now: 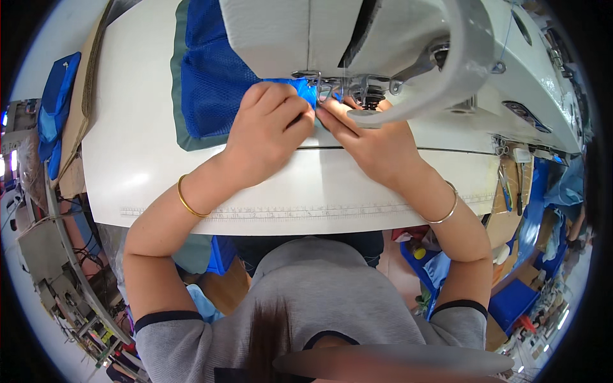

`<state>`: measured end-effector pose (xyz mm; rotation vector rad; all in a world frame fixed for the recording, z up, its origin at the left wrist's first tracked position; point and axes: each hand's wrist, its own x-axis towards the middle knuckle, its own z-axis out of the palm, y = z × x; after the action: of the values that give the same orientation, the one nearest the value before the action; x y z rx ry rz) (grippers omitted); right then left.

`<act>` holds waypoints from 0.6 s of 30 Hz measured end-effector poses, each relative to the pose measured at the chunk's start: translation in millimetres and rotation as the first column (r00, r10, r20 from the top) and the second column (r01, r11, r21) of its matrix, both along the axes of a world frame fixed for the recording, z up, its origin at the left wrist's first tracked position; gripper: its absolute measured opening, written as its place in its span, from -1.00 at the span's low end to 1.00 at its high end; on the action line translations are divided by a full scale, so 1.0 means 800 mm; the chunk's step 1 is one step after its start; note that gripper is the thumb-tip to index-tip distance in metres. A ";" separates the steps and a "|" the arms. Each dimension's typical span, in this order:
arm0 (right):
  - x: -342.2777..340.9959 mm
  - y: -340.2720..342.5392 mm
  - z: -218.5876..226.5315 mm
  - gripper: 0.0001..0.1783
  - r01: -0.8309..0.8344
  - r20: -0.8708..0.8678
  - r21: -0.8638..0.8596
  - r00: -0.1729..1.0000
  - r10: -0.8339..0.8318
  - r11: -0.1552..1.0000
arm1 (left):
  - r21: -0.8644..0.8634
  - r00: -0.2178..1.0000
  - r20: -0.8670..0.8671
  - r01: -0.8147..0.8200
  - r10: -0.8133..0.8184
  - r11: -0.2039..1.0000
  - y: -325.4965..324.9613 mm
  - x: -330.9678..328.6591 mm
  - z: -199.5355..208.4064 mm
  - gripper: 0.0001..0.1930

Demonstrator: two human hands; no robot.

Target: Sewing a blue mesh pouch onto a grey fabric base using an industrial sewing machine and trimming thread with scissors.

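Note:
A white sewing machine (268, 38) stands at the far side of the table, its metal presser foot area (325, 89) low over the bed. Blue mesh fabric (214, 89) with a grey-green border lies left of the machine, and a bright blue part of it (308, 92) reaches the presser foot. My left hand (271, 131) is closed, its fingertips pinching the fabric just left of the foot. From the right, my right hand (377, 143) has its fingers together at the fabric edge beside the foot. The machine's pale curved arm partly hides these fingers.
A printed ruler strip (274, 213) runs along the near part of the white table (137, 147). Slim tools (506, 188) lie at the right edge. Blue fabric (57, 102) hangs over cardboard at left. Blue bins (513, 303) stand low at right.

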<state>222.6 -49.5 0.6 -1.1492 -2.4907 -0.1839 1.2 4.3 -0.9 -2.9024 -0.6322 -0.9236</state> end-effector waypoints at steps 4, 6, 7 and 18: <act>0.006 0.016 -0.006 -0.83 0.030 -0.083 0.035 0.996 -0.027 0.999 | 0.039 1.000 -0.002 -0.029 0.029 0.999 0.009 0.003 0.002 -0.77; 0.004 0.018 -0.006 -0.86 0.015 -0.088 0.039 0.996 -0.012 0.999 | 0.059 0.999 0.010 -0.049 0.048 0.997 0.010 0.003 -0.002 -0.77; 0.003 0.019 -0.007 -0.89 0.047 -0.089 0.082 0.995 -0.040 0.996 | 0.077 0.998 0.028 -0.061 0.059 0.995 0.011 0.005 -0.004 -0.76; 0.000 0.017 -0.015 -0.96 0.028 -0.226 0.114 0.974 -0.001 0.993 | 0.174 0.997 0.063 0.037 -0.049 0.984 0.013 0.000 -0.004 -0.76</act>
<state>223.0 -35.5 -11.7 -1.0768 -2.2430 -0.1891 1.4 14.3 -4.5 -2.7521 -0.4681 -1.0293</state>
